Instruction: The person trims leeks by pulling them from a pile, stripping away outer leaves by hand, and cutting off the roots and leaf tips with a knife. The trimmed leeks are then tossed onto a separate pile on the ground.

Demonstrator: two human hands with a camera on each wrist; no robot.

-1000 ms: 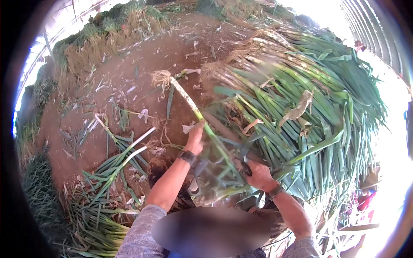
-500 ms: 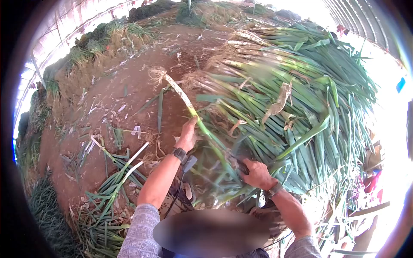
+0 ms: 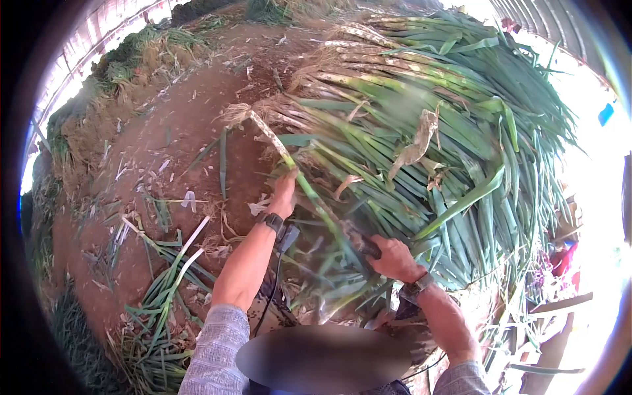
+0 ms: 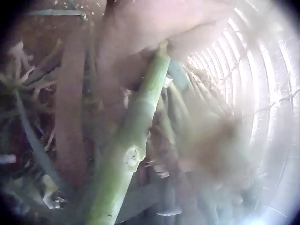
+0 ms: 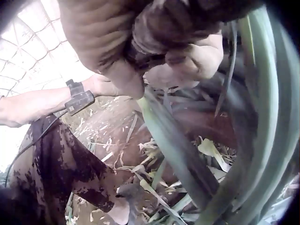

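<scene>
My left hand [image 3: 284, 194] grips a large green onion [image 3: 268, 133] around its pale green shank in the head view. Its bushy roots point up and left, and its leaves slant down toward my right hand. My right hand [image 3: 395, 259] has its fingers curled round a dark, stubby tool [image 3: 361, 242] that overlaps the leaves; I cannot tell its kind. In the left wrist view the green stalk [image 4: 143, 110] runs down from blurred fingers. The right wrist view shows the dark handle [image 5: 164, 26] in the right fist, above a broad green leaf [image 5: 173, 140].
A big heap of green onions [image 3: 454, 141] lies to the right, roots toward the middle. Loose stalks with white ends [image 3: 178, 276] lie at the left on brown soil [image 3: 184, 151] strewn with scraps. More onions stand along the far left edge. A cable hangs from the left wrist device [image 3: 288, 237].
The head view has shifted, so the heap sits further left and higher. My left hand still grips the same green onion; my right hand and its dark tool have risen slightly along the leaves.
</scene>
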